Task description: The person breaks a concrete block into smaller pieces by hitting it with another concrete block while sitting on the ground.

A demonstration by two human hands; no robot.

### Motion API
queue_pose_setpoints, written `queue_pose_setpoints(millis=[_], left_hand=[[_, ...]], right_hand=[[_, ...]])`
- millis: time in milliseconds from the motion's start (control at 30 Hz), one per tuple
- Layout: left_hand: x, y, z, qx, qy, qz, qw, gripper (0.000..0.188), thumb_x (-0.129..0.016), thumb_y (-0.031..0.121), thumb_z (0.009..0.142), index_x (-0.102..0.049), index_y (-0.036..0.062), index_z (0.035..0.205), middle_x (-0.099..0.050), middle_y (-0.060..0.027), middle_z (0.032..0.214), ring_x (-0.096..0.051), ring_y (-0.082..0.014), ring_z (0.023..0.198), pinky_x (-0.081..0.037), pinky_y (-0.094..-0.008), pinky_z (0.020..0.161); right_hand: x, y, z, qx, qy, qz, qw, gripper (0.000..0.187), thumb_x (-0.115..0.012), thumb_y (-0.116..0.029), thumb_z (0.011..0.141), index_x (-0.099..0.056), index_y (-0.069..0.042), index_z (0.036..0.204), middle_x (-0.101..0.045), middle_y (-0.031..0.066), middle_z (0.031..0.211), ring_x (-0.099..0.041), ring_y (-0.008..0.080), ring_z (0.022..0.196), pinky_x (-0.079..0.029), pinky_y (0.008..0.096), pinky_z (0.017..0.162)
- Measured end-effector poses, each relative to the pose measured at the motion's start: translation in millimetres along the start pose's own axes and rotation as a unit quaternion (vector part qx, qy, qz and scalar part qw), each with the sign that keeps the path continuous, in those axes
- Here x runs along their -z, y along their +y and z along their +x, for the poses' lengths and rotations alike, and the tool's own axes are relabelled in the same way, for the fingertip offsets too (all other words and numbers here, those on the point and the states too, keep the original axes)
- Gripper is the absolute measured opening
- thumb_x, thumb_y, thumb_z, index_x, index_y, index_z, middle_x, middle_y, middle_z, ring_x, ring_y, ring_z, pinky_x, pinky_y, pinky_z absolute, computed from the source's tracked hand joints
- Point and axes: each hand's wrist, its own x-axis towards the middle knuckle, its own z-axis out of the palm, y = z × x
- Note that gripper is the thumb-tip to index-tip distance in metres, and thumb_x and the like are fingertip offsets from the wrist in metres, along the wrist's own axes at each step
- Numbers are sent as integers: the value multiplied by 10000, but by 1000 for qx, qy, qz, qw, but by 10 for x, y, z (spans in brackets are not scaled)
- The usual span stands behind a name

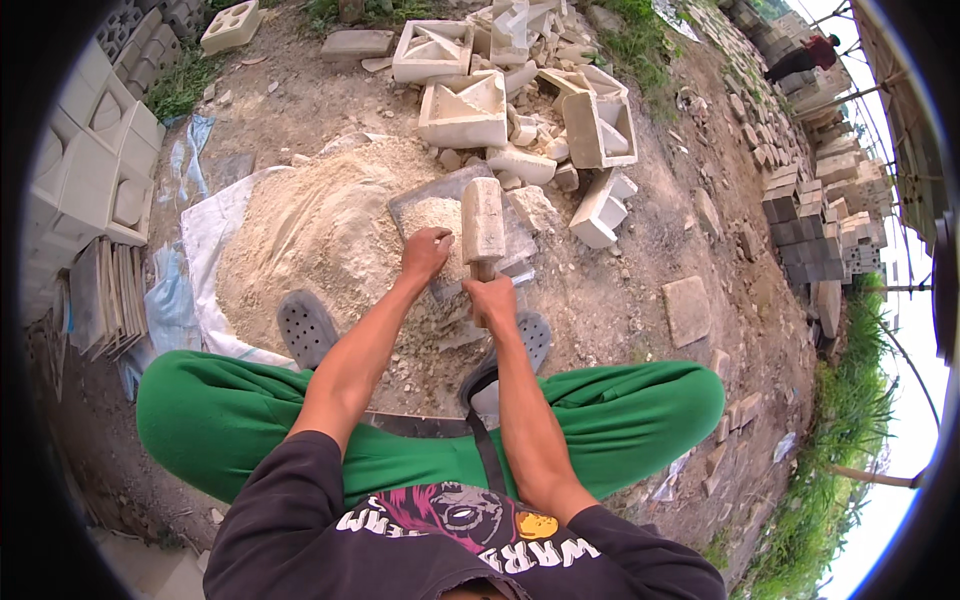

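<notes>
My right hand (491, 300) is closed round the handle of a pale, dust-covered mallet (484, 222), its thick block head pointing away from me. Under the mallet lies a flat grey slab (456, 184) bearing crushed, cream-coloured grit (432, 214). At the slab's near left part, beside the grit, my left hand (427, 253) is curled with its fingers together; whatever they may hold is hidden. To the left rises a large heap of pale crushed powder (320, 235), spread over a white sheet (213, 240).
Broken cream blocks (465, 112) and rubble lie beyond the slab. Stacked pale blocks (100, 150) stand at the left, grey blocks (805, 225) at the right. My grey clogs (306, 328) flank the work area. A person (805, 58) is far off at upper right.
</notes>
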Motion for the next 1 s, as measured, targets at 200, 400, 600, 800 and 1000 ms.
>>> queue_pose_setpoints(millis=[200, 400, 600, 800, 1000], left_hand=[[25, -15, -118, 58, 88, 80, 991, 191, -662, 235, 884, -737, 103, 1000, -648, -144, 1027, -635, -312, 991, -509, -417, 873], [34, 75, -310, 51, 37, 62, 996, 215, -641, 274, 867, -729, 109, 974, -636, -129, 1017, -610, -327, 1005, -511, -438, 857], [36, -2, -376, 58, 39, 66, 995, 202, -682, 249, 870, -743, 134, 1025, -647, -113, 1005, -616, -307, 1022, -513, -424, 856], [85, -78, -405, 54, 35, 75, 995, 210, -719, 276, 863, -758, 118, 995, -684, -93, 1035, -620, -300, 1029, -496, -408, 899], [79, -58, -397, 70, 26, 99, 992, 223, -730, 310, 866, -771, 131, 993, -691, -70, 1043, -624, -285, 1026, -502, -399, 898]], right_hand=[[85, -72, 35, 64, 40, 0, 997, 331, -754, -240, 712, -698, 39, 881, -679, 110, 661, -675, 206, 534, -543, 346, 522], [84, -269, -5, 196, 123, -6, 973, 276, -750, -223, 737, -692, 39, 801, -693, 163, 673, -708, 253, 612, -539, 365, 599], [-336, 293, 58, 46, 27, -117, 992, 447, -748, -337, 670, -728, 32, 922, -715, 256, 889, -705, 400, 889, -548, 458, 806], [-174, 15, -25, 81, 45, -39, 995, 468, -743, -335, 674, -714, 53, 934, -705, 283, 879, -704, 415, 891, -544, 460, 782], [-80, -155, -65, 143, 51, 5, 988, 417, -734, -330, 696, -710, 46, 875, -700, 264, 814, -709, 403, 827, -538, 452, 729]])
